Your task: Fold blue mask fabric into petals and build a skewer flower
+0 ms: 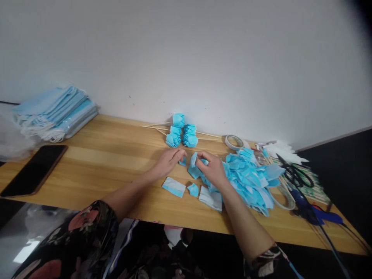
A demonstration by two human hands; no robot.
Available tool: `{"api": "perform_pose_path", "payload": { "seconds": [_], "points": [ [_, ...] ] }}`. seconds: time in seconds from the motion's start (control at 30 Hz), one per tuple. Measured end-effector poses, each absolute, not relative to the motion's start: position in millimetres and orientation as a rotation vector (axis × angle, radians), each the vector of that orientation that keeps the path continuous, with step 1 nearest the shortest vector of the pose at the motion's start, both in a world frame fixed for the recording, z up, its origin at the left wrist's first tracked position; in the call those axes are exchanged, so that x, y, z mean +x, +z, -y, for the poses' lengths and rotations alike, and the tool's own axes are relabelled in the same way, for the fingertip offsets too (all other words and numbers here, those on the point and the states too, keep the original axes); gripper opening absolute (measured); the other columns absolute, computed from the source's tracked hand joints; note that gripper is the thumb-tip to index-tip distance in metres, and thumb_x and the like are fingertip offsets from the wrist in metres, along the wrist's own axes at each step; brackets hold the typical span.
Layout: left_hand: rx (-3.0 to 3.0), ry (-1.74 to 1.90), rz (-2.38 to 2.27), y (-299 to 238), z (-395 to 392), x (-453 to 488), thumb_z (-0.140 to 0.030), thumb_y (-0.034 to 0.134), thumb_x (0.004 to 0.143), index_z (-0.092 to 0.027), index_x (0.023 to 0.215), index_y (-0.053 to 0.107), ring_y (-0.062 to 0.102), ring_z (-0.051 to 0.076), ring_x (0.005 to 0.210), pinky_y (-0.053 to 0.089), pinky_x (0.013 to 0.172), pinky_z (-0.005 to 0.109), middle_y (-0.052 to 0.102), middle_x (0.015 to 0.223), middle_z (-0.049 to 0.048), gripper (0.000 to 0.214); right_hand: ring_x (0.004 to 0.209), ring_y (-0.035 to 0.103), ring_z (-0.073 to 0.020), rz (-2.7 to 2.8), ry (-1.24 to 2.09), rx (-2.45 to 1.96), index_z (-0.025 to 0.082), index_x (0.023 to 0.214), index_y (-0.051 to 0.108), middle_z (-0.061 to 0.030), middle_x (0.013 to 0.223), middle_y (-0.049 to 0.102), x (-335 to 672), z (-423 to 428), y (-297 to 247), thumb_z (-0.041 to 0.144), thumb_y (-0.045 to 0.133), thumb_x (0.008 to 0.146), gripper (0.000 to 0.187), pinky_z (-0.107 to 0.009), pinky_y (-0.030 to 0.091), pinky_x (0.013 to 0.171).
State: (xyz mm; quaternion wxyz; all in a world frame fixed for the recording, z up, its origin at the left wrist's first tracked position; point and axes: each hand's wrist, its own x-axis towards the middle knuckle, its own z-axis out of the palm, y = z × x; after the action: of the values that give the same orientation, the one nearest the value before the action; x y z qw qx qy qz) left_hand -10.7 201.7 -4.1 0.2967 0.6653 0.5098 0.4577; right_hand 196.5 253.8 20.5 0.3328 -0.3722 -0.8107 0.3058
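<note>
My left hand is over the table with its fingers curled together, and a small blue mask-fabric piece shows at its fingertips. Pinched between the thumb and fingers of my right hand is a curved blue mask-fabric piece. Below the hands lie a blue-and-white cut rectangle, a small blue curled petal and a whitish rectangle. Beside my right forearm spreads a loose heap of blue cut pieces. Beyond the hands, several blue fabric flowers on thin sticks lie by the wall.
A stack of blue face masks sits at the back left, behind a dark phone. To the right are a tape roll, black scissors, another roll and a blue glue gun with its cord.
</note>
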Motion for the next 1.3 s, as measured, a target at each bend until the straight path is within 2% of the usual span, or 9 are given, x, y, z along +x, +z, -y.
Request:
{"api": "perform_pose_path", "payload": {
  "seconds": [0.13, 0.23, 0.33, 0.6, 0.7, 0.83, 0.93, 1.1, 1.3],
  "points": [
    [1.703, 1.179, -1.348, -5.0, -197.2, -0.6, -0.052, 0.058, 0.098, -0.018, 0.098, 0.065, 0.061, 0.016, 0.078, 0.049, 0.074, 0.028, 0.069, 0.089, 0.0026, 0.034, 0.078, 0.069, -0.0223, 2.219, 0.491, -0.984, 0.023, 0.081, 0.071, -0.0053, 0.081, 0.077, 197.7, -249.4, 14.4, 0.036, 0.058, 0.094, 0.022, -0.034, 0.049, 0.075],
    [1.719, 1.147, -1.449, -4.4, -194.5, 7.0, -0.044, 0.076, 0.087, -0.019, 0.096, 0.064, 0.057, 0.014, 0.075, 0.044, 0.07, 0.027, 0.068, 0.088, 0.0004, 0.029, 0.078, 0.069, -0.0229, 2.269, 0.358, -0.968, 0.025, 0.079, 0.067, -0.0051, 0.077, 0.074, 199.0, -247.1, 9.4, 0.036, 0.058, 0.097, 0.023, -0.034, 0.048, 0.073],
    [1.737, 1.146, -1.519, -3.8, -194.7, 10.2, -0.032, 0.068, 0.091, -0.019, 0.083, 0.061, 0.053, 0.014, 0.073, 0.039, 0.067, 0.027, 0.063, 0.079, -0.0007, 0.017, 0.079, 0.07, -0.0228, 2.245, 0.37, -0.947, 0.025, 0.083, 0.065, -0.0045, 0.08, 0.075, 199.6, -245.7, 6.2, 0.035, 0.058, 0.097, 0.02, -0.033, 0.05, 0.073],
    [1.669, 1.096, -1.547, -5.8, -197.8, 6.6, -0.026, 0.065, 0.093, -0.018, 0.068, 0.049, 0.048, 0.013, 0.066, 0.032, 0.063, 0.027, 0.051, 0.066, -0.0038, 0.031, 0.077, 0.075, -0.0225, 2.124, 0.542, -0.99, 0.026, 0.089, 0.066, -0.0034, 0.084, 0.078, 199.0, -243.0, 4.8, 0.035, 0.057, 0.096, 0.015, -0.033, 0.055, 0.073],
    [1.641, 1.13, -1.46, -4.9, -196.5, 4.0, -0.033, 0.058, 0.099, -0.018, 0.071, 0.053, 0.05, 0.013, 0.067, 0.036, 0.064, 0.027, 0.052, 0.068, -0.0029, 0.033, 0.078, 0.076, -0.0229, 2.088, 0.577, -0.979, 0.025, 0.089, 0.067, -0.0035, 0.084, 0.08, 199.2, -242.4, 5.2, 0.035, 0.058, 0.095, 0.015, -0.034, 0.057, 0.073],
    [1.563, 1.274, -1.378, -6.0, -197.1, -1.7, -0.044, 0.042, 0.107, -0.017, 0.085, 0.066, 0.061, 0.017, 0.076, 0.049, 0.074, 0.029, 0.065, 0.077, 0.002, 0.042, 0.079, 0.077, -0.0227, 2.09, 0.573, -0.924, 0.025, 0.091, 0.069, -0.0036, 0.086, 0.081, 199.1, -241.3, 7.6, 0.032, 0.058, 0.095, 0.013, -0.034, 0.058, 0.075],
    [1.45, 1.371, -1.4, -10.2, -200.8, -7.1, -0.052, 0.041, 0.106, -0.016, 0.093, 0.07, 0.064, 0.018, 0.075, 0.053, 0.076, 0.031, 0.069, 0.078, 0.0039, 0.048, 0.079, 0.076, -0.022, 2.149, 0.557, -0.868, 0.025, 0.09, 0.07, -0.0038, 0.087, 0.08, 198.2, -239.1, 11.0, 0.028, 0.058, 0.095, 0.014, -0.033, 0.057, 0.074],
    [1.281, 1.489, -1.417, -14.6, -207.6, -15.1, -0.067, 0.044, 0.1, -0.017, 0.087, 0.069, 0.059, 0.016, 0.065, 0.051, 0.066, 0.029, 0.066, 0.071, 0.0033, 0.057, 0.079, 0.075, -0.0203, 2.297, 0.516, -0.763, 0.024, 0.091, 0.071, -0.0039, 0.086, 0.079, 196.6, -236.1, 12.2, 0.023, 0.054, 0.099, 0.018, -0.032, 0.057, 0.075],
    [1.104, 1.6, -1.441, -13.2, -214.1, -20.7, -0.074, 0.053, 0.091, -0.017, 0.078, 0.067, 0.052, 0.013, 0.059, 0.044, 0.059, 0.027, 0.059, 0.064, 0.0012, 0.06, 0.092, 0.078, -0.0204, 2.309, 0.404, -0.585, 0.019, 0.129, 0.069, -0.0075, 0.102, 0.082, 198.6, -237.7, 6.2, 0.016, 0.053, 0.103, 0.032, -0.034, 0.061, 0.083]
  ]
}}
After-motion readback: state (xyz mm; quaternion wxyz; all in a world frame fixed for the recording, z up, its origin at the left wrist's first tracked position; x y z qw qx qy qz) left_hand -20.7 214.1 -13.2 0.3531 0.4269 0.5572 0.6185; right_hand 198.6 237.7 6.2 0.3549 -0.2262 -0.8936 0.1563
